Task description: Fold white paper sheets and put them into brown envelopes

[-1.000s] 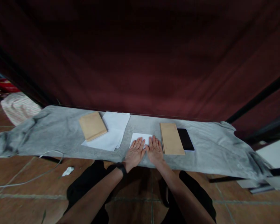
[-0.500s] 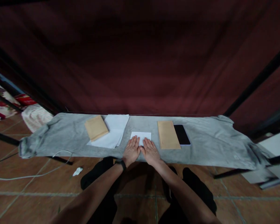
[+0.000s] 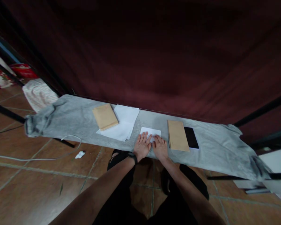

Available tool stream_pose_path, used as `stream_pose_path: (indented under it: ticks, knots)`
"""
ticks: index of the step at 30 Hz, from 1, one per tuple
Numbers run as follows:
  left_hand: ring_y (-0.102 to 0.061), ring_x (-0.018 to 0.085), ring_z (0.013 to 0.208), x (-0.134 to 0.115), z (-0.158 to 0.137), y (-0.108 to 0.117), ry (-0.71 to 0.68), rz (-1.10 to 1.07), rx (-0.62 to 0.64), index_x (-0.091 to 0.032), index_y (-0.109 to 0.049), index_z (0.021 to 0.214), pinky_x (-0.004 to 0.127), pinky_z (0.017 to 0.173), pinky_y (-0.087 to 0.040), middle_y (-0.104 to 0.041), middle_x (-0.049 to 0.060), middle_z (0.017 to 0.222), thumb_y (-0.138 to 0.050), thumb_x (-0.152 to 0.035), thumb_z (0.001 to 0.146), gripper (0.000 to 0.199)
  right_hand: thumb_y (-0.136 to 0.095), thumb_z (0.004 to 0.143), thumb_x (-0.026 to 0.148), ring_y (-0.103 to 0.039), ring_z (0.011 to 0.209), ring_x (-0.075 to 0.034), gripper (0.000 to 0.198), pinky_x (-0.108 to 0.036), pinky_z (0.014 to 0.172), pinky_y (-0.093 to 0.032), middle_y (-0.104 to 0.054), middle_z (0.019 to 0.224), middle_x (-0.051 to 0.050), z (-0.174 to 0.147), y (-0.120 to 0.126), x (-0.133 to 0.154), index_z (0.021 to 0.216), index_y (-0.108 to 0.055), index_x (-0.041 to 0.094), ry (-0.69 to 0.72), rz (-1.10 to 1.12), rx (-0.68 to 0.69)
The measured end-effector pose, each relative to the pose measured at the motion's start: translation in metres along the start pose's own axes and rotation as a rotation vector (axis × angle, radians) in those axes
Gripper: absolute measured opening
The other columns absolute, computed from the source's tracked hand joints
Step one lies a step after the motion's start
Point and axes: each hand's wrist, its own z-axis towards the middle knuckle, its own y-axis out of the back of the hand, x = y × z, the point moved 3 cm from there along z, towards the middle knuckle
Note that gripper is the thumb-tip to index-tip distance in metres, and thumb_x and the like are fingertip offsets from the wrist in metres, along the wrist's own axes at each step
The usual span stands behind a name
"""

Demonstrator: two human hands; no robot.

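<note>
A small folded piece of white paper (image 3: 150, 129) lies on the grey cloth at the front of the bench. My left hand (image 3: 142, 145) rests flat on its left part, fingers stretched out. On the paper's right part lies my right hand (image 3: 160, 148), its fingers a little bent and its tips touching the sheet. Both hands cover the paper's near portion. To the right of my right hand is a stack of brown envelopes (image 3: 178, 135), overlapping a dark phone (image 3: 191, 137). Left of my left hand, white sheets (image 3: 125, 122) lie partly under another brown envelope stack (image 3: 105, 117).
Grey cloth (image 3: 72, 120) covers the narrow bench, and a dark red curtain (image 3: 140, 62) hangs behind it. A white cable (image 3: 49, 158) runs across the tiled floor near a crumpled white scrap (image 3: 80, 154). Dark metal bars flank both ends.
The view has tilted and shifted, so the bench looks slanted. My right hand's fingers have gone from lying straight to being bent on the paper; my left hand stays flat.
</note>
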Motion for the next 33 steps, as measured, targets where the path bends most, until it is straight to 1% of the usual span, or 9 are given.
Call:
stream_pose_path:
  ticks: [3, 6, 9, 11, 14, 19, 27, 30, 33]
  knots:
    - [-0.024, 0.028, 0.152, -0.001, 0.0, 0.001, -0.008, -0.034, 0.007, -0.02, -0.037, 0.154, 0.054, 0.124, -0.018, -0.031, 0.009, 0.163, -0.039, -0.032, 0.098, 0.057, -0.035, 0.101, 0.025, -0.053, 0.128, -0.026, 0.046, -0.046, 0.108, -0.037, -0.053, 0.149, -0.014, 0.002, 0.0, 0.004, 0.142, -0.053, 0.015, -0.015, -0.031, 0.0]
    - [-0.024, 0.027, 0.152, -0.001, 0.0, 0.001, -0.02, -0.075, -0.001, -0.016, -0.041, 0.152, 0.05, 0.124, -0.021, -0.032, 0.01, 0.163, -0.038, -0.031, 0.099, 0.056, -0.03, 0.102, 0.025, -0.04, 0.142, -0.026, 0.051, -0.047, 0.117, -0.027, -0.044, 0.156, -0.014, -0.002, -0.004, 0.007, 0.148, -0.046, 0.011, 0.038, -0.063, 0.012]
    - [-0.025, 0.027, 0.152, -0.002, -0.001, 0.001, -0.021, -0.1, -0.015, -0.014, -0.04, 0.152, 0.053, 0.124, -0.021, -0.034, 0.012, 0.161, -0.036, -0.03, 0.099, 0.056, -0.027, 0.103, 0.027, -0.032, 0.148, -0.024, 0.053, -0.047, 0.12, -0.022, -0.036, 0.161, -0.013, -0.005, -0.007, 0.006, 0.152, -0.04, 0.011, 0.036, -0.095, 0.043]
    - [-0.025, 0.027, 0.152, -0.002, -0.002, 0.002, -0.042, -0.109, -0.02, -0.012, -0.04, 0.152, 0.054, 0.124, -0.021, -0.034, 0.013, 0.161, -0.036, -0.029, 0.099, 0.056, -0.027, 0.104, 0.027, -0.031, 0.149, -0.023, 0.053, -0.047, 0.12, -0.022, -0.034, 0.162, -0.012, -0.007, -0.008, 0.006, 0.153, -0.038, 0.012, 0.021, -0.104, 0.054]
    - [-0.027, 0.026, 0.151, -0.002, -0.005, 0.003, -0.125, -0.123, -0.012, -0.011, -0.042, 0.15, 0.051, 0.124, -0.022, -0.036, 0.013, 0.16, -0.035, -0.029, 0.1, 0.054, -0.026, 0.104, 0.029, -0.03, 0.15, -0.023, 0.053, -0.047, 0.121, -0.022, -0.033, 0.162, -0.012, -0.008, -0.008, 0.006, 0.154, -0.038, 0.013, 0.015, -0.103, 0.053]
    - [-0.029, 0.024, 0.15, 0.003, -0.013, 0.005, -0.234, -0.122, 0.009, -0.011, -0.041, 0.151, 0.048, 0.125, -0.021, -0.035, 0.013, 0.16, -0.036, -0.034, 0.102, 0.054, -0.026, 0.105, 0.03, -0.031, 0.15, -0.022, 0.053, -0.046, 0.121, -0.023, -0.033, 0.162, -0.011, -0.009, -0.01, 0.004, 0.154, -0.038, 0.015, 0.017, -0.101, 0.055]
    - [-0.032, 0.027, 0.149, 0.003, -0.015, 0.007, -0.259, -0.058, -0.013, -0.007, -0.044, 0.148, 0.047, 0.124, -0.021, -0.039, 0.016, 0.157, -0.038, -0.039, 0.102, 0.056, -0.02, 0.106, 0.03, -0.032, 0.149, -0.022, 0.054, -0.046, 0.121, -0.023, -0.041, 0.158, -0.012, -0.006, -0.011, 0.0, 0.151, -0.043, 0.012, 0.039, -0.059, 0.022]
    - [-0.032, 0.028, 0.149, 0.002, -0.015, 0.008, -0.271, -0.045, -0.014, -0.005, -0.043, 0.148, 0.048, 0.124, -0.021, -0.038, 0.018, 0.158, -0.038, -0.036, 0.102, 0.056, -0.02, 0.107, 0.032, -0.03, 0.15, -0.023, 0.053, -0.049, 0.121, -0.021, -0.039, 0.159, -0.011, -0.006, -0.013, 0.002, 0.152, -0.041, 0.016, 0.086, -0.074, 0.033]
    - [-0.03, 0.027, 0.15, 0.002, -0.015, 0.008, -0.268, -0.047, -0.012, -0.005, -0.042, 0.149, 0.048, 0.124, -0.021, -0.036, 0.017, 0.159, -0.038, -0.033, 0.101, 0.056, -0.022, 0.106, 0.033, -0.029, 0.15, -0.026, 0.053, -0.053, 0.12, -0.021, -0.035, 0.161, -0.013, -0.008, -0.014, 0.003, 0.154, -0.038, 0.016, 0.081, -0.096, 0.022]
